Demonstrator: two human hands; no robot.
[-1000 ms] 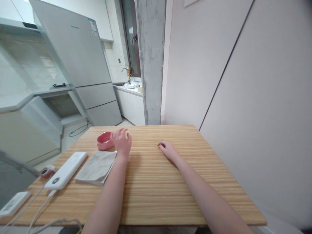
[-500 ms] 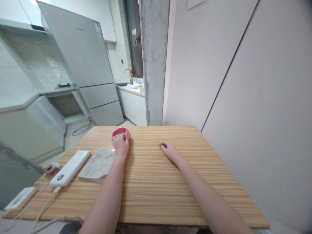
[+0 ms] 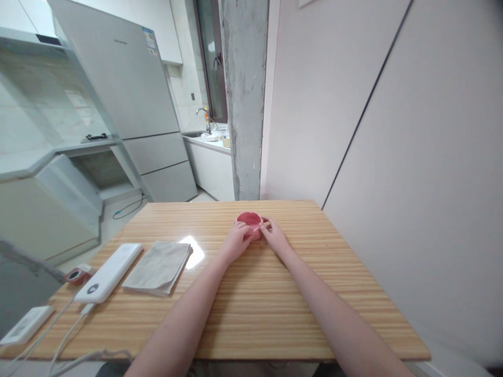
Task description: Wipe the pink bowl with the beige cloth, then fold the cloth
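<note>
A small round pink bowl (image 3: 249,218) is near the far middle of the table, its opening facing up. My left hand (image 3: 236,242) grips its near left side, the fingers lying over the rim and partly hiding the wall. On the other side, my right hand (image 3: 275,237) holds the right edge, thumb and fingertips against the rim with a small gap of table showing between them. Both forearms reach forward over the table. The inside of the bowl shows only pink.
On the left of the wooden table (image 3: 314,272) lie a folded grey cloth (image 3: 157,267), a white power bank (image 3: 110,272) with cables, a red roll (image 3: 75,276) and a white power strip (image 3: 27,324). A wall (image 3: 393,183) runs along the right.
My left hand has moved right with the pink bowl, from the table's far left to its middle. My right hand, empty before, now meets the bowl's right side.
</note>
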